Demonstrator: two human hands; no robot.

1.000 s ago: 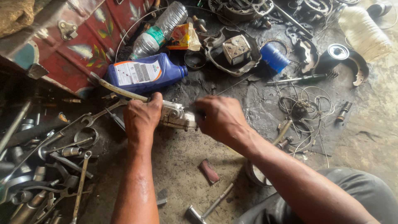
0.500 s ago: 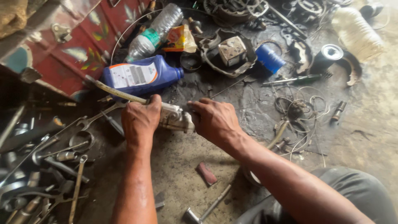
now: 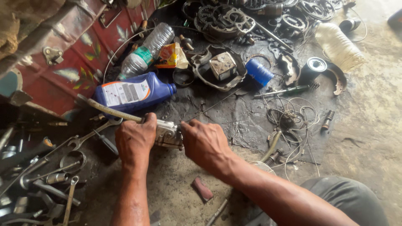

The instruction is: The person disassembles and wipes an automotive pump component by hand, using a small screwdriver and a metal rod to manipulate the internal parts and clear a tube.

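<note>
Both my hands grip a small silver metal part (image 3: pixel 167 133) low over the oily floor. My left hand (image 3: pixel 136 141) is closed around its left end, where a pale hose (image 3: pixel 113 111) runs out up and to the left. My right hand (image 3: pixel 204 144) is closed over the right end, from which a thin cable (image 3: pixel 217 103) leads up to the right. A blue oil bottle (image 3: pixel 134 92) lies on its side just behind my hands.
Wrenches (image 3: pixel 90 136) and other tools lie in a pile at the left. A clear plastic bottle (image 3: pixel 146 50), a blue cylinder (image 3: pixel 258 72), coiled wire (image 3: pixel 293 119), a screwdriver (image 3: pixel 289 90) and engine parts (image 3: pixel 224 67) lie behind. A red painted panel (image 3: pixel 75 62) stands at upper left.
The view has shifted slightly. Both hands keep their hold on the metal part, with only small movement.
</note>
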